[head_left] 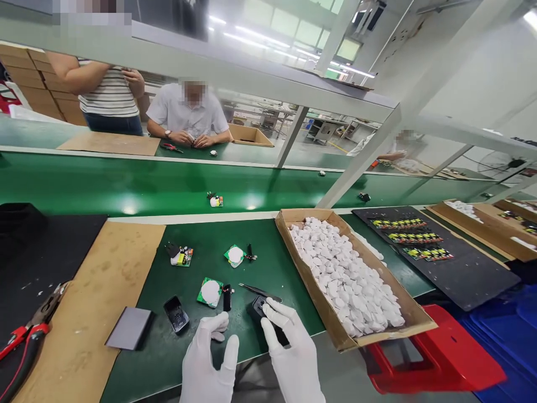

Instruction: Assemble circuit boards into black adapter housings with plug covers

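Both my hands wear white gloves at the near edge of a green bench. My right hand [291, 350] is closed on a small black plastic housing [257, 307], fingers pressing its top. My left hand [208, 361] hovers open beside it, fingers spread, holding nothing. Just beyond lie black tweezers [260, 291], a green circuit board with a white disc [210, 292] and a black part [227, 297]. Another black housing [177, 314] lies to the left.
A cardboard tray [323, 310] full of white pieces sits to the right, with a black mat of boards [440, 263] beyond it. More boards [181, 256] lie farther back. Red-handled pliers [29, 330] rest at left. Two people work across the green conveyor [126, 184].
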The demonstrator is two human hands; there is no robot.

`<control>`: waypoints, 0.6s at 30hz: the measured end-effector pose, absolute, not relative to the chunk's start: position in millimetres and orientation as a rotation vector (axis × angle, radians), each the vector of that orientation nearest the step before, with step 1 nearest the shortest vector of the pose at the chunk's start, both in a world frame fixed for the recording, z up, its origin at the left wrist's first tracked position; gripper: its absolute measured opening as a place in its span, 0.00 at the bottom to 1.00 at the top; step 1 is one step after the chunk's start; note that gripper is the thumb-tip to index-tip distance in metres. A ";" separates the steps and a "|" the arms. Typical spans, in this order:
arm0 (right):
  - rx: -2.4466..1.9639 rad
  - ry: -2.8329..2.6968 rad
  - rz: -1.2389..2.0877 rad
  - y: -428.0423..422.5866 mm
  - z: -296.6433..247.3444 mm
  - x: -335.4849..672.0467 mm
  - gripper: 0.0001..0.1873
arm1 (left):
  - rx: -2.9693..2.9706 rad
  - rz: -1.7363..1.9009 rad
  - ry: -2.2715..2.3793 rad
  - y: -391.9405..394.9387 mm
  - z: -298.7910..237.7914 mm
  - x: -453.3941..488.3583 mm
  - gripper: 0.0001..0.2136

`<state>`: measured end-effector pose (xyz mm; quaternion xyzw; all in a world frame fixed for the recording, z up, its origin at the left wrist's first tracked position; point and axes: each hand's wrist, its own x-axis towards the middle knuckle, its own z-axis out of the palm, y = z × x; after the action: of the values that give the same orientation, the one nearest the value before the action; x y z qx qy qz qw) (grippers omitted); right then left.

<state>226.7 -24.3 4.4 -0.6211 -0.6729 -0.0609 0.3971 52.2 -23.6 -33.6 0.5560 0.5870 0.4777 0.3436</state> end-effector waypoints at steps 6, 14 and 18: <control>-1.581 -1.648 -0.179 -22.2 5.2 219.7 0.10 | 1.676 1.236 1.480 -20.6 -31.4 43.8 0.13; -1.520 -1.766 -0.331 -20.2 -0.7 227.2 0.10 | 1.805 1.223 1.502 -21.5 -30.5 43.1 0.12; -1.574 -1.637 -0.393 -29.0 26.8 229.6 0.10 | 1.792 1.236 1.511 -20.6 -30.7 42.1 0.12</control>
<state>229.6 -29.0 26.8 -0.6240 -0.6490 -0.1557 0.4064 42.1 -20.6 -30.7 0.6559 0.5531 0.4523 0.2435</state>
